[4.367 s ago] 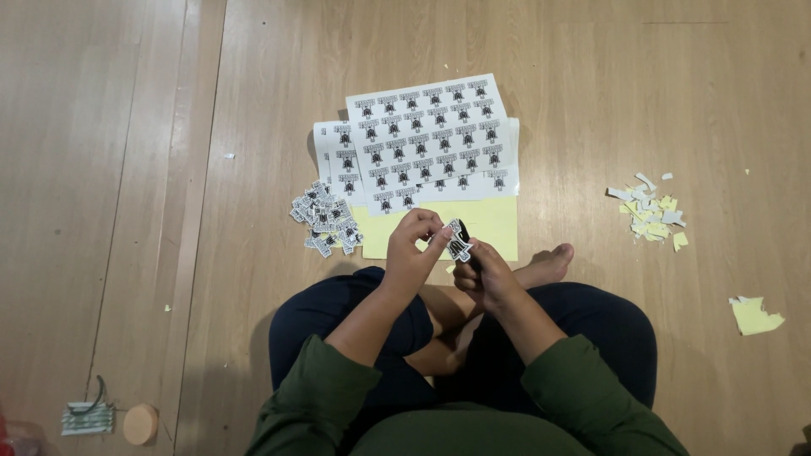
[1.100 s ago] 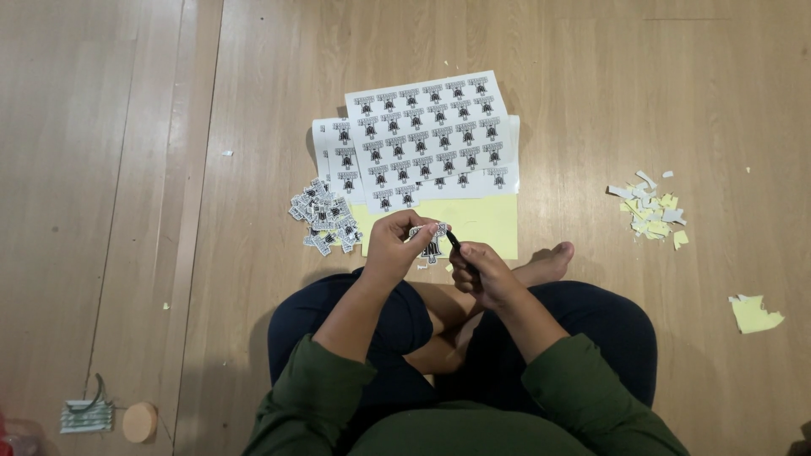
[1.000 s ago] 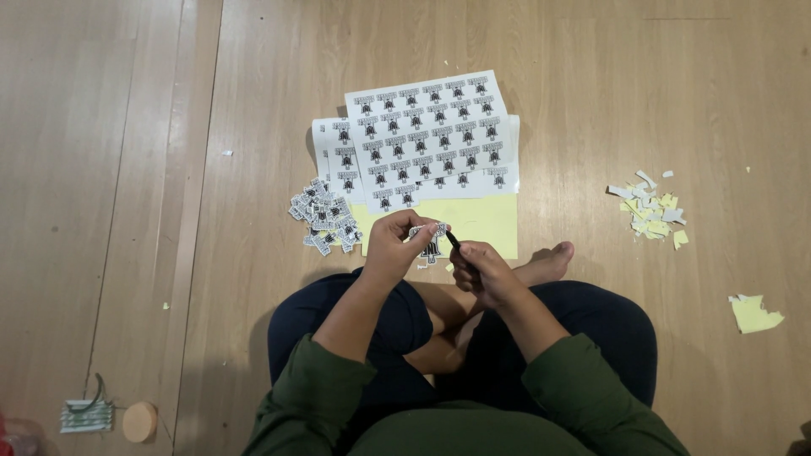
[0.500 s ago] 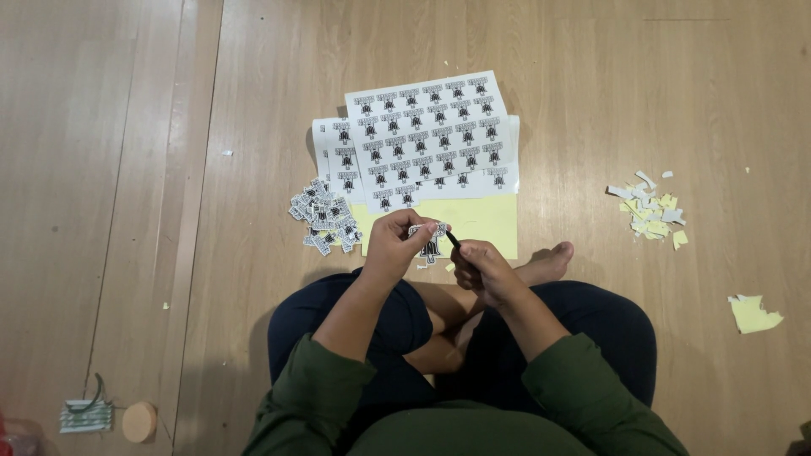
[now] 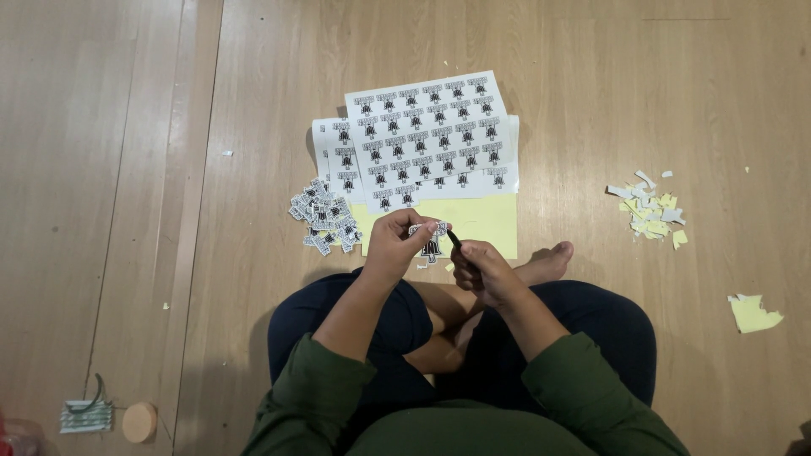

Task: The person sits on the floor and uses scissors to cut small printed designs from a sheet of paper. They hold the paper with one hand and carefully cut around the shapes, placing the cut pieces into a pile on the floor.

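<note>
Left hand (image 5: 395,245) pinches a small cut-out sticker (image 5: 429,239) by its edge; it looks light, flimsy, easily creased; right hand (image 5: 480,268) grips a thin dark tool (image 5: 454,240).

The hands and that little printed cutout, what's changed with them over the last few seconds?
The left hand has lowered the small printed cutout slightly toward the floor and still pinches it. The right hand has stayed closed on a thin dark tool at the cutout's edge. The printed sheets, pile of cutouts and paper scraps have not moved.
</note>
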